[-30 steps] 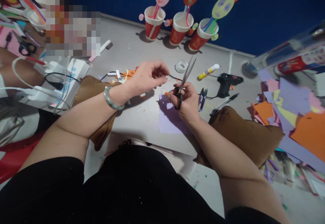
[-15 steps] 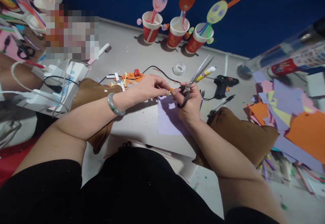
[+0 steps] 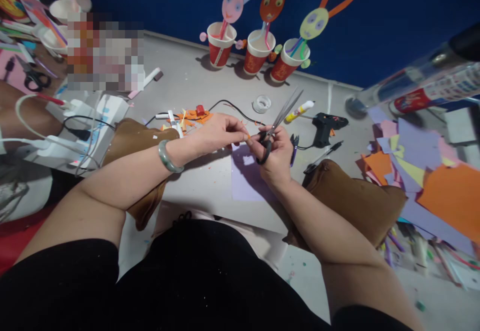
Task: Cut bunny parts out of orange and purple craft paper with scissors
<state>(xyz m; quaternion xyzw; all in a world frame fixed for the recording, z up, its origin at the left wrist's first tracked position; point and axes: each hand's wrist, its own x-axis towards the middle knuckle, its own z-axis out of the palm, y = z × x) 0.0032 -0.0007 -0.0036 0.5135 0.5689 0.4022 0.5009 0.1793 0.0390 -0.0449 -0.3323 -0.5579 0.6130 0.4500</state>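
Note:
My right hand [image 3: 276,155] is closed on a pair of scissors [image 3: 282,115], the black handles in its fingers and the blades pointing up and away. My left hand [image 3: 225,130] pinches a tiny orange paper piece [image 3: 248,137], and the right fingertips meet it there. The piece is mostly hidden by the fingers. Under the hands lies a purple paper sheet [image 3: 243,183] on the grey table [image 3: 198,183]. Orange paper scraps [image 3: 195,117] lie behind the left wrist.
Three red paper cups [image 3: 220,53] with paper rabbit heads stand at the back. A tape roll [image 3: 261,103], a yellow glue pen [image 3: 299,112] and a black glue gun [image 3: 325,128] lie beyond my right hand. Coloured paper [image 3: 450,186] is heaped right; a power strip [image 3: 101,126] is left.
Both hands stay together at the orange piece, with the right hand and scissors shifted slightly left. The whole view has moved a little. The grip on the scissors is unchanged.

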